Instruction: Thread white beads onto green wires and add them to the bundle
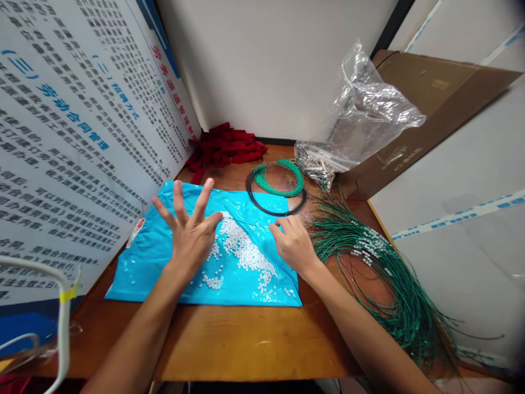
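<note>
Over a bright blue plastic bag [147,279] lying on the table, my left hand [191,232] has three fingers raised and spread, while its thumb and forefinger pinch together beside the white beads [246,251]. What sits in that pinch is too small to make out. My right hand [294,243] is closed, its fingertips gripping a thin dark green wire [250,223]. The wire stretches almost level across the beads to the left fingertips. Loose beads form a long heap on the bag, with smaller clusters below the left hand.
To the right lies a big bundle of green wires [410,306] carrying white beads. Coils of green wire [301,178] and black wire [256,203] rest behind the bag. Red fabric strips [229,145], a clear plastic bag [369,104] and a cardboard box [435,104] stand farther back.
</note>
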